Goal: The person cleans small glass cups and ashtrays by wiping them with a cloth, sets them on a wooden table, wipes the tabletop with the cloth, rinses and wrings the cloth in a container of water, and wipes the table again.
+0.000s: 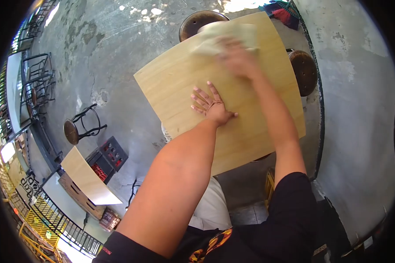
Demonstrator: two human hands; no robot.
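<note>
The work looks like wiping, and it seems to be underway. The cloth (246,36) is on the far part of the surface (263,114), close to the edge by a round stool (195,27). The right hand (238,58) is on it, blurred as if in motion; whether its fingers clench the cloth or only press it, I cannot tell. The left hand (212,105) grasps nothing, palm down with fingers spread near the middle. No visible mark separates wiped wood from unwiped, so what is left is unclear.
</note>
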